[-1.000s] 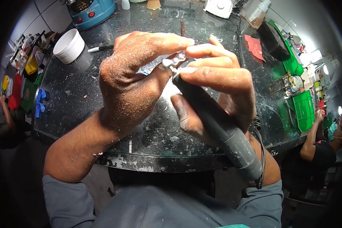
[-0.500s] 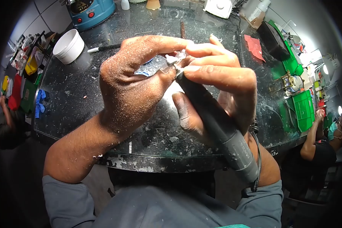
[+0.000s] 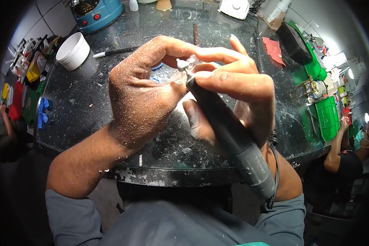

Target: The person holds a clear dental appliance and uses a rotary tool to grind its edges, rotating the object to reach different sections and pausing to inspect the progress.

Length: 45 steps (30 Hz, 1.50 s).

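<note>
White-speckled, glossy black worktop [image 3: 78,119] spreads beneath both hands. Powder-dusted, the left hand [image 3: 141,94] curves into a pinch; the right hand [image 3: 250,88] wraps a thick, black-and-grey cylindrical handpiece [image 3: 223,123] — its tip right beside a small, irregular clear-and-white piece [image 3: 188,64], gripped between left thumb and forefinger above the worktop.

The left hand [image 3: 137,98] is bending its fingers [image 3: 177,48] into a sharper arch, baring more of the pen [image 3: 117,52] behind. The small translucent piece [image 3: 185,64] is tilting differently, and the black handpiece [image 3: 225,125] is swinging its rear end leftward.
</note>
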### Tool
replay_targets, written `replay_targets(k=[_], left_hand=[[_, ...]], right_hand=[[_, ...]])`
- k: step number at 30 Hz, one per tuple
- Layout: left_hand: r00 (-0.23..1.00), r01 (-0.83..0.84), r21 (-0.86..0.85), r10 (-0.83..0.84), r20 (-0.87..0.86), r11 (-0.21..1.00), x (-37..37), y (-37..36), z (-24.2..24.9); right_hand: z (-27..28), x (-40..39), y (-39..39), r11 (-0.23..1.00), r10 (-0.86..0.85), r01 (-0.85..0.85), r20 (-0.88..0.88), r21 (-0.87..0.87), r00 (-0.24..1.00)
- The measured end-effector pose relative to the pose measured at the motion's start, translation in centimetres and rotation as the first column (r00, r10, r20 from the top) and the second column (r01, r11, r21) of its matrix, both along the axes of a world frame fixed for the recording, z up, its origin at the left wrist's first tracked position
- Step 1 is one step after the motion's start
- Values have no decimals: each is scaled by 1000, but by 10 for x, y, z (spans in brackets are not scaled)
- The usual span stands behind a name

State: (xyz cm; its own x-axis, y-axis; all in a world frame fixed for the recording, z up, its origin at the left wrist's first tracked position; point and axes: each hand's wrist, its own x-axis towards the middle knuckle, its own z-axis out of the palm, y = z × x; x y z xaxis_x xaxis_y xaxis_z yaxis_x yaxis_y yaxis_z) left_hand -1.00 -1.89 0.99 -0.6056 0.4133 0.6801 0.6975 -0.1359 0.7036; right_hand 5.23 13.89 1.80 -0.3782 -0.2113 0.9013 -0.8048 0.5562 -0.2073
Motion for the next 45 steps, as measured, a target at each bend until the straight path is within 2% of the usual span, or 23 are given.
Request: replay_targets(k=[2,3,4,8,10,12,13,17,24,27,28,30,36,40,44,45], left_hand=[[997,45,29,-47,60,999,1,1,0],[981,56,78,-70,179,995,6,4,2],[982,57,78,-70,178,995,7,4,4],[977,40,62,-52,206,997,9,4,5],[964,82,88,-101,244,993,11,5,6],[969,75,93,-95,229,993,10,5,5],[973,67,98,-87,214,993,10,5,4],[952,86,124,-118,282,989,11,7,4],[964,55,94,-77,253,994,11,6,3],[954,69,119,-100,283,991,10,6,2],[962,72,112,-99,255,991,9,5,1],[969,75,107,-98,227,991,7,5,0],[966,65,115,-91,240,991,6,5,-2],[959,98,171,-138,246,980,5,5,-4],[964,97,176,-137,229,980,4,6,-4],[958,102,175,-144,247,979,5,5,-2]], right_hand=[[3,2,2,1000,5,-5,16,22,1000],[4,3,2,998,14,-16,27,62,1000],[5,4,2,994,23,-27,38,102,999],[0,0,3,1000,22,-22,17,19,1000],[3,2,2,998,11,-13,34,57,999],[2,3,2,999,12,-13,30,50,999],[1,1,2,1000,20,-20,28,-7,999],[1,0,6,998,54,-56,41,35,998],[1,2,3,1000,24,-23,27,-16,999],[2,1,6,997,38,-40,27,72,999],[1,1,5,997,38,-39,27,72,999],[0,1,2,999,21,-20,31,-34,999],[2,1,6,997,33,-35,28,69,999],[2,0,-1,1000,13,-13,8,-20,1000],[2,1,2,999,2,-2,-15,44,1000],[1,1,3,1000,-17,17,8,-1,1000]])
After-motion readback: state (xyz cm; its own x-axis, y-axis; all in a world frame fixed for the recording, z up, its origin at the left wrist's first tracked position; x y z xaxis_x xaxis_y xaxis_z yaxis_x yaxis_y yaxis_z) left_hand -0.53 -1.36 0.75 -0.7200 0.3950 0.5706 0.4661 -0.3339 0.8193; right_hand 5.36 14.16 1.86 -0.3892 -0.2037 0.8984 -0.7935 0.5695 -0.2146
